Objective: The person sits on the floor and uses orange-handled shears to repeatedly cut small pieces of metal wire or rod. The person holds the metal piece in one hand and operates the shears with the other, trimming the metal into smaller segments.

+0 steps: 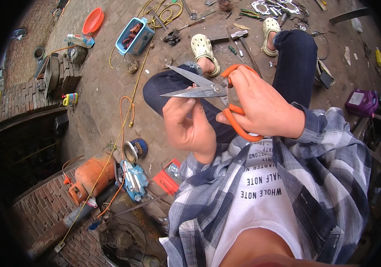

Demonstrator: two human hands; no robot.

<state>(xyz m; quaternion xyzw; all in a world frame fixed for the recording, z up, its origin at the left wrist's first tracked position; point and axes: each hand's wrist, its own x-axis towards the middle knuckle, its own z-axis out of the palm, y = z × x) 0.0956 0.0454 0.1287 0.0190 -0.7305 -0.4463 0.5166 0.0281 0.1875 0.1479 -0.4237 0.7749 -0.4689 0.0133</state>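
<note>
A large pair of scissors point(199, 92) with steel blades and orange handles is spread wide in front of my lap. My right hand point(268, 104) grips the orange handles, its fingers and thumb through and around the loops. The two blades point left, one above the other, with a gap between their tips. Below the lower blade is my left hand point(189, 129), its thumb and fingertips pinched against the blade's edge. Whether anything small sits between those fingertips is hidden.
A hammer point(239, 34), pliers point(249, 14) and scattered metal parts lie around my feet. Toward the left stand a blue basin point(135, 38), an orange basin point(93, 21), an orange gas cylinder point(95, 173) and a red box point(168, 176). A yellow hose point(133, 100) crosses the brick floor. A purple jug point(362, 103) stands right.
</note>
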